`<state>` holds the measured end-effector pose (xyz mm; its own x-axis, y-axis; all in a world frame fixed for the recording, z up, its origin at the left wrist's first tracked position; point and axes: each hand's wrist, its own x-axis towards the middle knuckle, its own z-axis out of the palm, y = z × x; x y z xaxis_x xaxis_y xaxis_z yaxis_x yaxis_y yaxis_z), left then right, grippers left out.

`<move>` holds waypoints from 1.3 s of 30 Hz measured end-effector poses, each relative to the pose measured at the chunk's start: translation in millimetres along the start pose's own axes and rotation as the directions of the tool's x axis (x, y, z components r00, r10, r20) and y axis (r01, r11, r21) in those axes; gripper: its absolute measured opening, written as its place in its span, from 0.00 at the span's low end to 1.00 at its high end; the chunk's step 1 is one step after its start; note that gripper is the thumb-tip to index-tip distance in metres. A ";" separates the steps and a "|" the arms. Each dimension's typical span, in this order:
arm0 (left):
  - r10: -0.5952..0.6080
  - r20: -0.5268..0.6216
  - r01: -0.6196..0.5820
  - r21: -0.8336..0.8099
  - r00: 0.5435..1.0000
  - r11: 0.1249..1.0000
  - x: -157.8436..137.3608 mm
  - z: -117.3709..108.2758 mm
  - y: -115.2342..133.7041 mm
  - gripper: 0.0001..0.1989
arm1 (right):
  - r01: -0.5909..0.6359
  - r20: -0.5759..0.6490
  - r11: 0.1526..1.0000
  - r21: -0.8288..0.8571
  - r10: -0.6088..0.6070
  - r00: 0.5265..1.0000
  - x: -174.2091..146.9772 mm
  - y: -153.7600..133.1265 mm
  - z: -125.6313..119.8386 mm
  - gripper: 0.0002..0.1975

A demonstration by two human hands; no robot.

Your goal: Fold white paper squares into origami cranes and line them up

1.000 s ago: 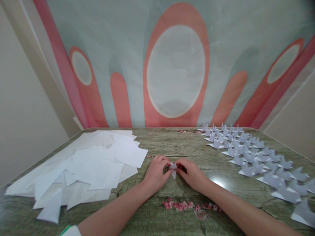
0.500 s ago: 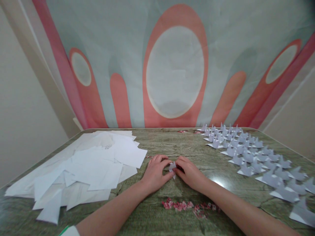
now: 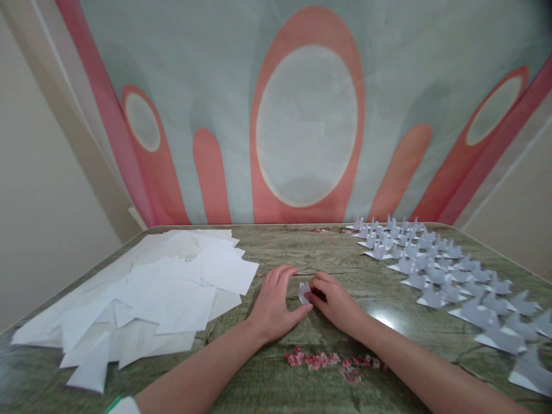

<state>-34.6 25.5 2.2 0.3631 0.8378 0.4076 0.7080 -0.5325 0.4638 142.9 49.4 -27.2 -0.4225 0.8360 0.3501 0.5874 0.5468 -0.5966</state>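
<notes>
A small folded piece of white paper point(image 3: 304, 292) is pinched in my right hand point(image 3: 334, 299), just above the middle of the table. Part of it is hidden behind the right fingers. My left hand point(image 3: 276, 305) is open on the other side of the paper, its thumb stretched toward the paper's lower end and its fingers apart from it. Whether the left thumb touches the paper I cannot tell. Several folded white paper birds point(image 3: 435, 275) stand in rows along the right side of the table.
Loose white paper sheets point(image 3: 172, 293) lie in an overlapping heap on the left. The wood-patterned table point(image 3: 267, 379) has printed pink blossoms near its front. A backdrop with pink and white shapes point(image 3: 306, 126) rises behind the far edge.
My left hand has loosened from the folded paper, its fingers spreading up and left. The right hand keeps its pinch, and the paper has turned slightly.
</notes>
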 end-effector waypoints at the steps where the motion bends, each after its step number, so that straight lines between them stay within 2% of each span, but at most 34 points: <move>1: 0.005 -0.040 -0.004 0.005 0.999 1.000 -0.1 -2.2 3.0 0.21 | -0.001 -0.010 1.000 -0.009 0.001 1.000 0.3 0.8 -0.8 0.04; 2: 0.018 -0.045 -0.017 0.024 0.999 1.000 -0.1 -4.4 5.9 0.14 | -0.002 -0.019 1.000 -0.022 0.002 1.000 0.8 1.9 -1.8 0.04; 3: 0.053 -0.002 -0.053 0.053 0.999 0.997 -0.3 -6.3 8.7 0.11 | -0.004 -0.028 0.999 -0.037 0.003 1.000 1.4 3.3 -3.1 0.04; 6: 0.168 0.171 -0.190 0.122 0.971 0.974 -0.6 -8.8 15.3 0.12 | -0.015 -0.036 0.997 -0.073 0.012 0.999 3.8 9.0 -7.3 0.02; 9: 0.211 0.266 -0.257 0.154 0.941 0.954 -0.9 -7.1 18.7 0.14 | -0.020 -0.031 0.997 -0.072 0.018 0.999 5.3 13.5 -9.9 0.02; 21: 0.188 0.337 -0.280 0.248 0.923 0.928 -2.7 -7.3 19.4 0.15 | -0.041 -0.031 0.997 -0.059 0.040 0.999 6.0 18.0 -7.9 0.02; 27: 0.163 0.314 -0.240 0.223 0.935 0.945 -5.5 -10.5 19.4 0.17 | -0.054 -0.028 0.997 -0.055 0.052 0.998 6.1 16.4 -8.9 0.02; 32: 0.153 0.207 -0.164 0.036 0.966 0.986 -2.5 -7.7 7.7 0.09 | -0.036 -0.016 0.999 -0.035 0.035 0.999 5.6 15.8 -9.5 0.02; 34: 0.049 0.109 -0.046 -0.029 0.993 0.999 0.1 -3.4 0.1 0.05 | -0.020 -0.019 0.999 -0.036 0.019 1.000 5.2 15.6 -9.6 0.02; 36: -0.065 0.016 0.066 -0.101 0.998 0.993 2.2 2.1 -7.4 0.10 | 0.005 -0.034 0.999 -0.036 -0.006 0.999 4.8 14.6 -9.5 0.02; 39: -0.130 0.023 0.132 -0.221 0.991 0.966 4.3 10.1 -14.7 0.19 | 0.056 -0.061 0.998 -0.027 -0.057 0.997 4.0 11.4 -8.5 0.07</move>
<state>-37.3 38.1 -10.9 0.2824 0.9024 0.3255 0.5983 -0.4309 0.6756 153.8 59.4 -26.4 -0.4128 0.8046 0.4269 0.5812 0.5935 -0.5567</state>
